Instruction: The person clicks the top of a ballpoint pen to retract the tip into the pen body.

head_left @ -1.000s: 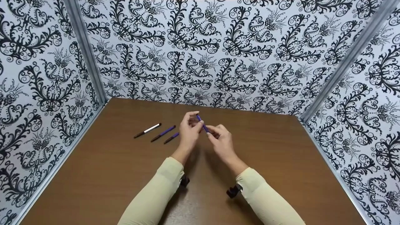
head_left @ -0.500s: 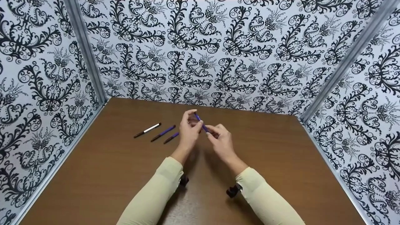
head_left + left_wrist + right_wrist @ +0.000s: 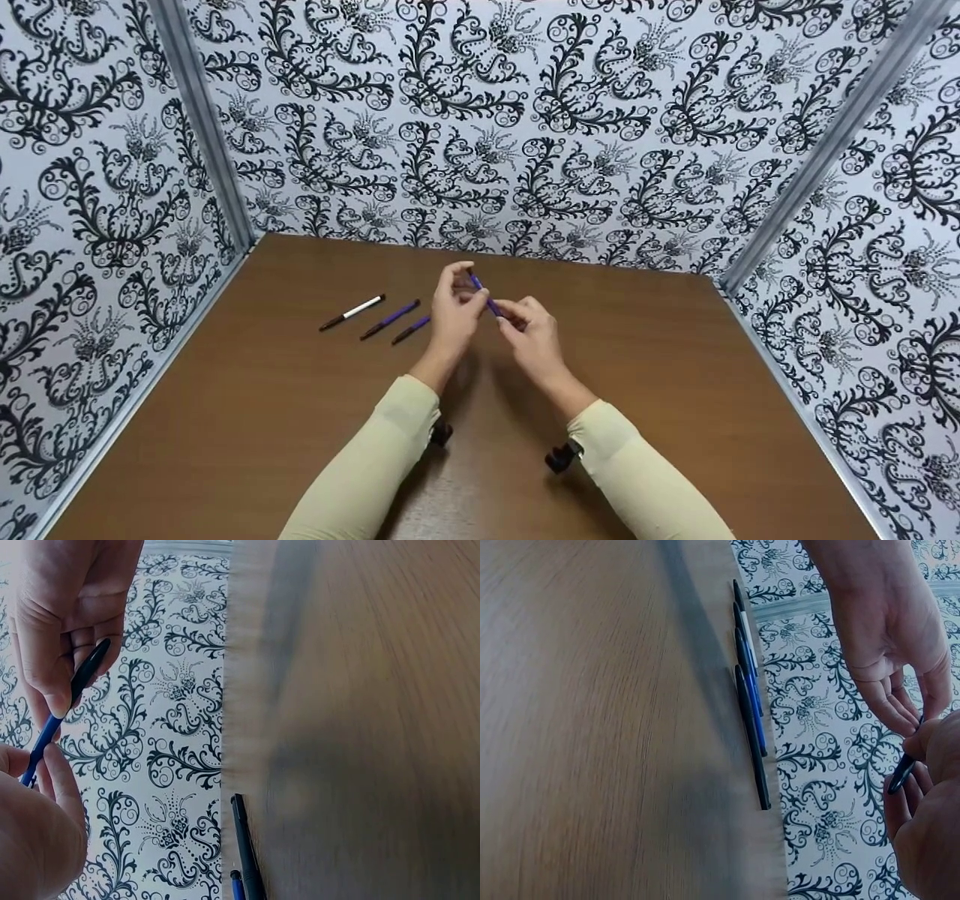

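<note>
Both hands hold one blue pen (image 3: 476, 281) between them, raised and slanted above the table. My left hand (image 3: 454, 311) pinches its barrel with the thumb, the index finger arching to the far end. My right hand (image 3: 534, 336) pinches the near end with thumb and fingers. In the left wrist view the pen (image 3: 46, 731) shows a black end at the right hand (image 3: 64, 615). To the left on the table lie a white pen (image 3: 352, 313) with dark ends and two blue pens, one (image 3: 390, 320) fully visible, another (image 3: 411, 330) partly behind the left hand.
A dark pen (image 3: 751, 735) lies nearest in the row seen by the right wrist. The brown tabletop (image 3: 637, 352) meets patterned walls (image 3: 480, 150) at the back and both sides, with grey metal posts (image 3: 206, 135) at the corners.
The left index fingertip has shifted slightly up over the far end of the pen, covering its dark tip more. Both hands keep their places; the pens on the table have not moved.
</note>
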Available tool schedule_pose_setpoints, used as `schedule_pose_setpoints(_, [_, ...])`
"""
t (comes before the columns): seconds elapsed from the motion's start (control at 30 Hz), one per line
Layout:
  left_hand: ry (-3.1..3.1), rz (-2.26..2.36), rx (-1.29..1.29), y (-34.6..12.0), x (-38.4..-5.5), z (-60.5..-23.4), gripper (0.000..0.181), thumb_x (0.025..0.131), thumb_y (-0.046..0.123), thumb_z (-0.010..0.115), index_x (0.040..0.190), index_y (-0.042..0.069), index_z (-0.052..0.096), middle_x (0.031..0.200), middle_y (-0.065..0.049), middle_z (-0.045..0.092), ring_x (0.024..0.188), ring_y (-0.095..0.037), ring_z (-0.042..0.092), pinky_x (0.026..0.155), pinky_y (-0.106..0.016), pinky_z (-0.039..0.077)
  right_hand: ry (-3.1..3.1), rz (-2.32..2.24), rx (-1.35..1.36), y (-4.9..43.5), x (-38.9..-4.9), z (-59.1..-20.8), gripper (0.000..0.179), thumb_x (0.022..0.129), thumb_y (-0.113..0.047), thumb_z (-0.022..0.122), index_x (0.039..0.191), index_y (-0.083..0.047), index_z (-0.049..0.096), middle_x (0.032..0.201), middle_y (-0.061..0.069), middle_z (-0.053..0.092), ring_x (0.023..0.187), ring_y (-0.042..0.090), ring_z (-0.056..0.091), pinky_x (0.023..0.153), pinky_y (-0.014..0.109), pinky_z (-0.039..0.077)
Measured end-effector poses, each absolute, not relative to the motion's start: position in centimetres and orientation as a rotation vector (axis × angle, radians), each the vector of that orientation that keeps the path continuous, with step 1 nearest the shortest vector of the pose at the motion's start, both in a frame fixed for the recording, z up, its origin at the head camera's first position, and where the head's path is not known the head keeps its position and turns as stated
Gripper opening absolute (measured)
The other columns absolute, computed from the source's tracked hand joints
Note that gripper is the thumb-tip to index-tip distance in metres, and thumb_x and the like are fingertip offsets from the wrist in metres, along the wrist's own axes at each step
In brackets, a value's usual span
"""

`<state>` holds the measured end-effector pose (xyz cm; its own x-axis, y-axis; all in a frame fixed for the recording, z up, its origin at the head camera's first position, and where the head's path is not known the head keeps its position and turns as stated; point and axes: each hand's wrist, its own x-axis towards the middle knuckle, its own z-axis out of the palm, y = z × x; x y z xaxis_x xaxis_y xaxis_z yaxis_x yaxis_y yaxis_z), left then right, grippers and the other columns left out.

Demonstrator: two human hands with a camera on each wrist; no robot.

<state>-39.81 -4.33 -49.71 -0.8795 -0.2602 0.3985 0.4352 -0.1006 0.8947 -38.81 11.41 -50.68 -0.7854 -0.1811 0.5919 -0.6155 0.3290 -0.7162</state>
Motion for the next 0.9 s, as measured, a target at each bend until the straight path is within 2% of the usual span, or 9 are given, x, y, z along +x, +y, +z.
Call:
schedule_pose_setpoints(0.33, [-1.761, -2.024, -0.183, -4.4, -39.9, -50.0, 0.046, 0.093, -0.008, 0.073, 0.136, 0.003, 0.062, 0.111, -0.017, 0.065, 0.09, -0.023, 0.069, 0.074, -0.027, 0.058, -2.229, 1.454, 0.686, 11.8, -38.8, -50.6, 0.028, 0.093, 0.01, 0.078, 0.116, -0.003, 0.085, 0.091, 0.006, 0.065, 0.08, 0.013, 0.065, 0.073, 0.021, 0.054])
schedule_pose_setpoints(0.7, [-1.903, -1.955, -0.178, -5.2, -39.9, -50.3, 0.05, 0.097, 0.001, 0.077, 0.145, 0.006, 0.061, 0.121, -0.019, 0.066, 0.098, -0.029, 0.071, 0.083, -0.035, 0.061, -2.229, 1.444, 0.679, 12.6, -39.0, -50.7, 0.027, 0.093, 0.011, 0.078, 0.115, -0.003, 0.085, 0.091, 0.008, 0.067, 0.081, 0.018, 0.068, 0.072, 0.02, 0.054])
schedule_pose_setpoints(0.9, [-1.945, -1.919, -0.176, -5.6, -39.9, -50.3, 0.046, 0.097, 0.003, 0.08, 0.14, 0.005, 0.064, 0.119, -0.018, 0.069, 0.098, -0.03, 0.071, 0.083, -0.035, 0.061, -2.225, 1.449, 0.68, 13.1, -39.2, -50.9, 0.026, 0.092, 0.013, 0.079, 0.113, -0.002, 0.085, 0.09, 0.009, 0.067, 0.081, 0.018, 0.067, 0.072, 0.019, 0.053])
